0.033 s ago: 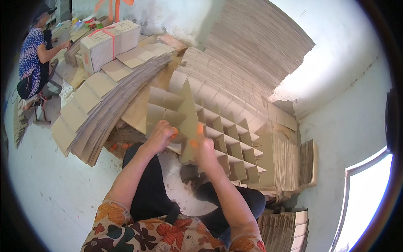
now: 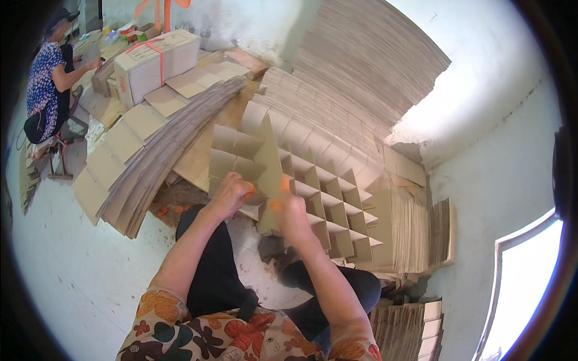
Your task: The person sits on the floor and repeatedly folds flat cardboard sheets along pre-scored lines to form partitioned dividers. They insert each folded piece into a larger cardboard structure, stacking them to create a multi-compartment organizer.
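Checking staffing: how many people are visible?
2: the wearer, bottom centre, left hand and right hand at the divider; a co-worker, upper left. Others may be hidden.

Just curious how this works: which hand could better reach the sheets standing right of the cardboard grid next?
Probably the right hand: it is nearer those sheets, while the left hand is across the tall cardboard panel.

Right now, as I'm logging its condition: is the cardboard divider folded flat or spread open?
Spread open: the cardboard divider shows crossed strips standing apart, with open cells between them.
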Tool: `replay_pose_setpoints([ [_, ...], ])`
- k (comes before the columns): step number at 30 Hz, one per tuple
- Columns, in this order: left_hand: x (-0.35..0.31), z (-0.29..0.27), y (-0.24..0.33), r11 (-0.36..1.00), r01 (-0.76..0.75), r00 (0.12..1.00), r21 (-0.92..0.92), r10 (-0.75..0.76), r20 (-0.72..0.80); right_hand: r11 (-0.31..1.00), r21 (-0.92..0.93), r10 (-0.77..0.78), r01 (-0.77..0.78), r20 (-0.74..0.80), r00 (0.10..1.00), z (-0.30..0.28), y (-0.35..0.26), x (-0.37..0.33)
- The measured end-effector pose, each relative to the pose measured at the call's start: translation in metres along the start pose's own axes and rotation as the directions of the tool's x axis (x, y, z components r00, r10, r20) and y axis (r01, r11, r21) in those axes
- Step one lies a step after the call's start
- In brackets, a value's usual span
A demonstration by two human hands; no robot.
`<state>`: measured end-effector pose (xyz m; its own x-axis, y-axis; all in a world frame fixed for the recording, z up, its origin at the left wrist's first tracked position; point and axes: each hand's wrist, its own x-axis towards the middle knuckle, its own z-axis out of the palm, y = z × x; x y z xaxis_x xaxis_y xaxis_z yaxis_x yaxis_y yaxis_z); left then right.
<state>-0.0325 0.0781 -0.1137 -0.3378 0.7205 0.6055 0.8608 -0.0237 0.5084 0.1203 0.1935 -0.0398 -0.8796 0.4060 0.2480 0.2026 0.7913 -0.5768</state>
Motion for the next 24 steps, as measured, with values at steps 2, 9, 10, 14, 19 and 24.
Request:
replay_pose_setpoints([
  [2,0.001,0.0,0.001,1.0,0.004,1.0,-0.022,-0.003,0.012,0.997,-0.068,0.033,-0.027,0.081,0.996,0.005,0.003,0.004],
  [9,0.003,-0.001,-0.002,1.0,0.019,0.997,-0.01,-0.018,0.08,0.969,-0.247,0.054,-0.007,0.186,0.981,0.01,-0.009,-0.004],
  [10,0.001,-0.003,-0.004,1.0,0.029,0.995,0.001,-0.029,0.096,0.971,-0.234,0.086,-0.038,0.199,0.976,0.009,-0.012,-0.005],
  [14,-0.004,0.0,-0.004,0.999,0.047,0.996,-0.002,-0.046,0.078,0.988,-0.151,0.062,-0.034,0.189,0.98,0.024,0.004,-0.017],
  [19,0.0,0.004,0.0,0.997,0.069,0.995,-0.022,-0.067,0.068,0.986,-0.164,-0.003,0.024,0.131,0.991,0.025,0.014,-0.033],
  [24,-0.003,-0.008,0.006,1.0,0.0,0.997,0.0,0.0,0.074,0.905,-0.405,-0.006,-0.13,-0.316,0.949,-0.067,0.052,-0.05],
])
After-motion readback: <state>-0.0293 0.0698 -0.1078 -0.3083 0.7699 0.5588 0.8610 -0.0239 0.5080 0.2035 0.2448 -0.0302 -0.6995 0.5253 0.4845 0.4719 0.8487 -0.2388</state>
